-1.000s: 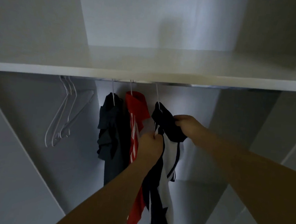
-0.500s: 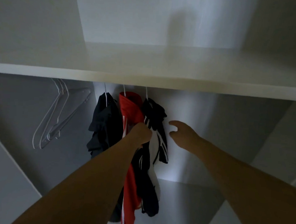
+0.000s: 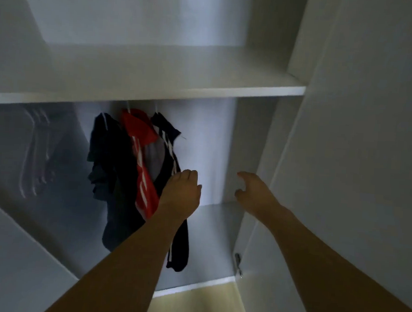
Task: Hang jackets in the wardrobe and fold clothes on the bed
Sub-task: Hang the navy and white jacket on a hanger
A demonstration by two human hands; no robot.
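Red white-striped jacket (image 3: 143, 166) hung under white wardrobe shelf (image 3: 180, 91); left hand (image 3: 181, 193) beside it, right hand (image 3: 255, 192) further right, both loosely spread, nothing held.

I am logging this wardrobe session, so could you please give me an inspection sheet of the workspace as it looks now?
Surface: white shelf above the hanging space; pale wardrobe floor below.
Job's things: three jackets hang side by side: dark jacket on the left, red jacket in the middle, navy striped jacket on the right.
Clutter: spare white hangers at the left, blurred.
Hands: left hand in front of the navy striped jacket, grip unclear; right hand open, holding nothing.
Cables: nothing seen.
Surroundings: open door with a metal hinge on the right.
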